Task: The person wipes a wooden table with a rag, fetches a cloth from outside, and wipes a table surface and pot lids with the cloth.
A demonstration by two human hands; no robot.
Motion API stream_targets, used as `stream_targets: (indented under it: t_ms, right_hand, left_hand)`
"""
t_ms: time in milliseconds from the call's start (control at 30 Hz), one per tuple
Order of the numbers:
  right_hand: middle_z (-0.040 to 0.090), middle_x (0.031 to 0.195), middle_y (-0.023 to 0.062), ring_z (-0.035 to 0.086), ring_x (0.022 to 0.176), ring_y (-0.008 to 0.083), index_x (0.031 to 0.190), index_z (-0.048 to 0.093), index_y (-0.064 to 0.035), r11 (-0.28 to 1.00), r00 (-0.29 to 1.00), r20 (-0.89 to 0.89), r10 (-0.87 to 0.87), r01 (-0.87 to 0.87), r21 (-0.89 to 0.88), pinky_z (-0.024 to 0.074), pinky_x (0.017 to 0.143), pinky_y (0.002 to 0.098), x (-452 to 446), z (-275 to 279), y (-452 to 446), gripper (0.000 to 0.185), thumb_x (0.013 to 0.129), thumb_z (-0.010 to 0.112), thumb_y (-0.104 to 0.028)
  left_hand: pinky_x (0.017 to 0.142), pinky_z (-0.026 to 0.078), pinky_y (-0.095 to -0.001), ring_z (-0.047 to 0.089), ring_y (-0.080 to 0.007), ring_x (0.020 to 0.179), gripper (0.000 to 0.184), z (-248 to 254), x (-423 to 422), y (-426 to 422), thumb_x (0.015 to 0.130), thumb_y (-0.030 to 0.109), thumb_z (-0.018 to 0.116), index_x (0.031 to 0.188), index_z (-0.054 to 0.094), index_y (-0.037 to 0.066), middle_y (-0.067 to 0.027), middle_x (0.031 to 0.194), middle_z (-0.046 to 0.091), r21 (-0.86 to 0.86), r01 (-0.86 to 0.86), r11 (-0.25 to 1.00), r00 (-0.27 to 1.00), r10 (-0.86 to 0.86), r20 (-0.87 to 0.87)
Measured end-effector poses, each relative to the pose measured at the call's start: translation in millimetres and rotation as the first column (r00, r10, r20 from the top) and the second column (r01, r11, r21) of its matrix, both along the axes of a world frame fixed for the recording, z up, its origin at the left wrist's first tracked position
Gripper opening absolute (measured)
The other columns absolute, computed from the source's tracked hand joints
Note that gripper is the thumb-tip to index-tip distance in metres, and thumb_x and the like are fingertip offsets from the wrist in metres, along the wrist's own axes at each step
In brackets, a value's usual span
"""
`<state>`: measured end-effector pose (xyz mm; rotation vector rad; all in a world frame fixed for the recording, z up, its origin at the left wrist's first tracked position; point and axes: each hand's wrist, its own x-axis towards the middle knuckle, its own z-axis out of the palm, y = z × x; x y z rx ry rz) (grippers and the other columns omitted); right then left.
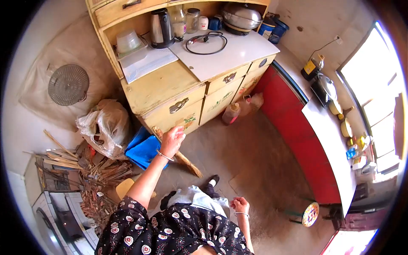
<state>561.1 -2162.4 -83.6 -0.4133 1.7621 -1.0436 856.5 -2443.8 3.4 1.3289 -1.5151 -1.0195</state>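
Note:
My left hand [173,140] reaches forward at the middle left, a bracelet on its wrist. Its fingers are curled closed, and nothing shows in them. A straw broom [189,164] runs slantwise beneath the wrist and hand; I see no fingers wrapped around it. Beside it, to the left, is a blue dustpan [144,151] in front of the cabinet. Low at my right side hangs my right hand [240,205], also with a bracelet, fingers curled in and no object visible in them.
A yellow cabinet [158,85] bears an electric kettle [162,29] and a coiled cable [206,43]. Split firewood [102,182] and a plastic sack [106,127] lie left. Bottles [231,114] stand by the cabinet. A red-fronted counter [293,140] curves along the right, near a round stool [310,214].

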Motion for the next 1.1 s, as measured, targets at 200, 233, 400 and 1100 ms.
stream_targets:
  t_ms: [200, 233, 400, 1100]
  right_hand:
    - [0.062, 0.068, 0.0087, 0.057, 0.054, 0.0144, 0.082, 0.060, -0.0005, 0.994, 1.000, 0.000, -0.008, 0.008, -0.111, 0.0458, 0.047, 0.0248, -111.7, -7.4, -79.1, 0.009, 0.081, 0.051, 0.002]
    - [0.063, 0.068, 0.0087, 0.057, 0.053, 0.0142, 0.083, 0.060, -0.0005, 0.995, 0.999, -0.048, -0.016, 0.011, -0.101, 0.0465, 0.047, 0.0250, -127.2, -4.2, -91.4, 0.010, 0.081, 0.050, 0.002]
    - [0.063, 0.069, 0.0075, 0.058, 0.053, 0.0119, 0.086, 0.060, -0.0039, 0.994, 0.998, -0.057, 0.036, -0.042, -0.099, 0.0455, 0.046, 0.0229, -196.0, 1.1, -149.2, 0.010, 0.084, 0.050, -0.002]
    - [0.065, 0.073, 0.0084, 0.059, 0.056, 0.0124, 0.090, 0.060, -0.0014, 0.987, 0.988, 0.016, 0.156, -0.155, -0.052, 0.0448, 0.049, 0.0215, -253.5, 17.0, -419.1, 0.012, 0.084, 0.050, -0.001]
  left_hand:
    - [0.083, 0.050, -0.0304, 0.060, -0.0195, 0.098, 0.031, 11.7, -77.9, -63.6, 0.079, 0.001, 0.061, 0.110, 0.055, -0.002, -0.0125, 0.105, 0.062, 0.003, -0.036, 0.999, 0.999, 0.036, 0.023]
    - [0.084, 0.050, -0.0303, 0.060, -0.0193, 0.098, 0.032, 10.4, -91.6, -72.1, 0.079, 0.001, 0.061, 0.110, 0.055, -0.002, -0.0125, 0.104, 0.062, -0.018, -0.034, 0.999, 0.999, 0.034, 0.020]
    - [0.075, 0.052, -0.0308, 0.062, -0.0239, 0.093, 0.032, 11.3, -142.5, -102.1, 0.075, 0.004, 0.063, 0.106, 0.058, -0.001, -0.0158, 0.102, 0.062, -0.082, -0.072, 0.994, 0.994, 0.078, 0.074]
    - [0.105, 0.022, -0.0487, 0.022, -0.0302, 0.133, 0.080, 64.3, -149.1, -528.0, 0.075, 0.047, 0.060, 0.136, 0.030, 0.005, -0.0143, 0.141, 0.031, -0.194, -0.194, 0.962, 0.583, 0.272, 0.765]
